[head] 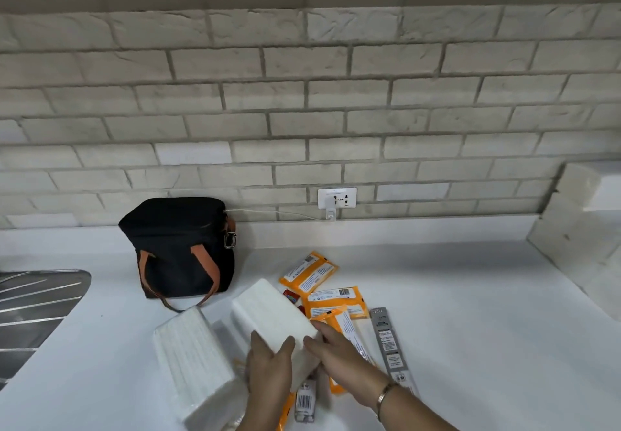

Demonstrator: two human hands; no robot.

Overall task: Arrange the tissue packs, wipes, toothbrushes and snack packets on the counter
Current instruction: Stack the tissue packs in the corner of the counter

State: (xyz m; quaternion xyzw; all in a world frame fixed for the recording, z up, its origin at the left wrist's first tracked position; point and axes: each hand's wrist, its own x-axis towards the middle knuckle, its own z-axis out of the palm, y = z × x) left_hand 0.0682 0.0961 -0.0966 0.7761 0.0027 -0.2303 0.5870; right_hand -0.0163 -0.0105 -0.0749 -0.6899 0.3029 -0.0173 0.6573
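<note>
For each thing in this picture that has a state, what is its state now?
Middle white tissue pack: gripped by left hand and right hand.
Left white tissue pack: lying on white counter.
Black fabric bag: upright, top closed.
Orange plastic packets: lying loose, some overlapping.
Grey toothbrush package: lying flat.

A white tissue pack (193, 366) lay flat near the counter's (470, 296) front edge. The second tissue pack (272, 316) was tilted beside it, gripped by the left hand (268, 370) and right hand (339, 356). To its right lay orange wipes packets (308, 272), a red snack packet (291, 296) and a grey toothbrush pack (391, 346).
</note>
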